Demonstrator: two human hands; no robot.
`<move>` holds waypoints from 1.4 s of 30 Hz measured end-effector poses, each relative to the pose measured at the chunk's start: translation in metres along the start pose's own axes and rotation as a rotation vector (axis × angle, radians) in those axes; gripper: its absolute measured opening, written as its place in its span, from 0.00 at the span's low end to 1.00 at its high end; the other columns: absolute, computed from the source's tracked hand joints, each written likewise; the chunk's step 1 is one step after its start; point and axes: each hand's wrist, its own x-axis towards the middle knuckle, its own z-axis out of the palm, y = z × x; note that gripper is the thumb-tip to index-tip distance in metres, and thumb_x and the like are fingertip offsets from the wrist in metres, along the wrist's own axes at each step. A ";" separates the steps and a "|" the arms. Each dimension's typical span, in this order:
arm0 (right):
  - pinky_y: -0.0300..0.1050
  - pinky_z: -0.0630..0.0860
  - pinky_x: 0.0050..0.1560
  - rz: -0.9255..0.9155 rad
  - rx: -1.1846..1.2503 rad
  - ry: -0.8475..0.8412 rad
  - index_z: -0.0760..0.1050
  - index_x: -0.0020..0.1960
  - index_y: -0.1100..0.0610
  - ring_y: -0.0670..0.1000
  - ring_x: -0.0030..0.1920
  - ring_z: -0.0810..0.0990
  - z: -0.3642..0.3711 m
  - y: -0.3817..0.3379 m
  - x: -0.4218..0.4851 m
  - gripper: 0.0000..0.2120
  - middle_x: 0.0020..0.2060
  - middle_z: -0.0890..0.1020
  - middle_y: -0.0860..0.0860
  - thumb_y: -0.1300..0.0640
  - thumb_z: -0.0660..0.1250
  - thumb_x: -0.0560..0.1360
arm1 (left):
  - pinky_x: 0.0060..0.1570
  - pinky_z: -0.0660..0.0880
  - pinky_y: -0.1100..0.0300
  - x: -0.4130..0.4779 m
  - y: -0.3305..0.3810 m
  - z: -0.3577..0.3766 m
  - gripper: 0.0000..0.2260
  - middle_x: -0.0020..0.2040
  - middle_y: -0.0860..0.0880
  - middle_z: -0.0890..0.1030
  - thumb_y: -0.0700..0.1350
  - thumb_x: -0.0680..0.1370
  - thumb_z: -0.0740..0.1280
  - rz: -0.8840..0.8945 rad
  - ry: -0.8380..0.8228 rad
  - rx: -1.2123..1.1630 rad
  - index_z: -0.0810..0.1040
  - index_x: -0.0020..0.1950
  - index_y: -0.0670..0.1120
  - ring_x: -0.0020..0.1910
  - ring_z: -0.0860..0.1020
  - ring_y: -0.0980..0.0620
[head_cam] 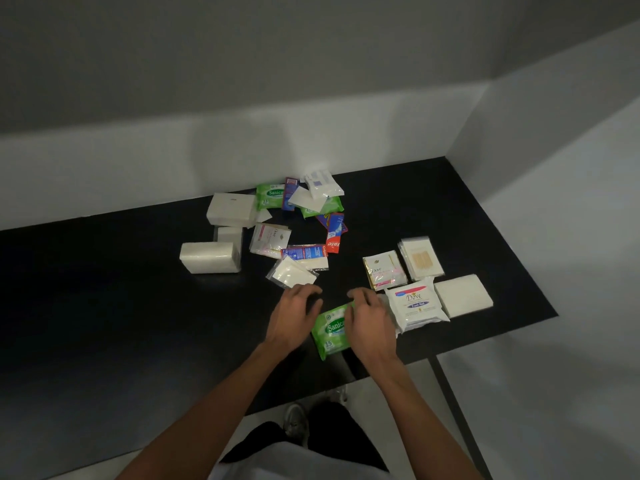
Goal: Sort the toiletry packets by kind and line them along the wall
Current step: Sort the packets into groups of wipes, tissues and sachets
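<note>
A green Sanicare wipes pack [330,332] lies near the black table's front edge, between my hands. My right hand [370,320] holds its right side with curled fingers. My left hand [294,315] hovers just left of it, fingers loosely curled, holding nothing. To the right lie a white Dove wipes pack [415,304], a Dove sachet [383,270], a clear packet of sticks [420,258] and a white tissue pack [462,295]. A mixed heap sits by the back wall: green wipes packs [270,195], toothpaste sachets [335,235], white packets [322,183] and tissue packs [232,209].
The black table [104,306] fills a corner, with grey-white walls [173,150] behind and to the right. A tissue pack [210,257] lies at the heap's left. The table's front edge runs just below my wrists; my legs and shoes show beneath it.
</note>
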 end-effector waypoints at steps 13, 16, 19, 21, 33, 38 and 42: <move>0.44 0.78 0.52 0.135 0.290 -0.167 0.75 0.67 0.50 0.47 0.57 0.80 -0.009 0.014 0.193 0.13 0.63 0.80 0.51 0.51 0.70 0.83 | 0.61 0.77 0.55 0.158 0.013 -0.013 0.14 0.60 0.44 0.84 0.42 0.82 0.71 -0.403 0.189 -0.214 0.79 0.67 0.41 0.60 0.82 0.47; 0.43 0.76 0.52 0.166 0.360 -0.216 0.74 0.69 0.52 0.49 0.61 0.81 0.000 0.020 0.232 0.16 0.64 0.80 0.52 0.52 0.70 0.83 | 0.60 0.72 0.57 0.186 0.015 -0.013 0.19 0.65 0.43 0.82 0.44 0.82 0.71 -0.506 0.239 -0.312 0.75 0.72 0.42 0.65 0.80 0.45; 0.44 0.77 0.56 0.199 0.456 -0.253 0.71 0.74 0.53 0.52 0.65 0.80 0.010 0.022 0.265 0.21 0.69 0.78 0.55 0.53 0.69 0.84 | 0.65 0.72 0.54 0.209 0.013 -0.011 0.23 0.70 0.43 0.79 0.45 0.83 0.70 -0.586 0.245 -0.438 0.71 0.77 0.43 0.69 0.77 0.44; 0.49 0.78 0.66 0.258 0.501 -0.286 0.67 0.80 0.54 0.55 0.72 0.77 0.015 0.019 0.281 0.26 0.74 0.75 0.56 0.53 0.68 0.84 | 0.68 0.72 0.51 0.223 0.012 -0.010 0.24 0.72 0.44 0.78 0.46 0.84 0.69 -0.622 0.234 -0.490 0.70 0.79 0.43 0.71 0.76 0.44; 0.55 0.82 0.63 0.406 0.670 -0.316 0.77 0.65 0.52 0.52 0.60 0.83 0.032 0.003 0.311 0.13 0.59 0.82 0.51 0.47 0.68 0.84 | 0.58 0.83 0.48 0.250 0.009 -0.001 0.04 0.51 0.42 0.85 0.40 0.83 0.69 -0.811 0.283 -0.903 0.81 0.51 0.47 0.51 0.85 0.46; 0.51 0.83 0.56 0.442 0.661 -0.218 0.75 0.58 0.52 0.51 0.55 0.82 0.025 -0.003 0.304 0.13 0.53 0.80 0.50 0.47 0.73 0.81 | 0.58 0.84 0.48 0.245 0.007 -0.005 0.07 0.53 0.40 0.86 0.38 0.78 0.75 -0.851 0.324 -1.116 0.84 0.56 0.40 0.52 0.87 0.44; 0.49 0.83 0.54 0.431 0.686 -0.189 0.74 0.54 0.51 0.50 0.51 0.83 0.015 -0.007 0.290 0.13 0.49 0.80 0.49 0.49 0.76 0.79 | 0.55 0.84 0.51 0.232 0.012 -0.010 0.03 0.53 0.38 0.86 0.34 0.79 0.73 -0.805 0.298 -1.226 0.82 0.53 0.37 0.51 0.87 0.44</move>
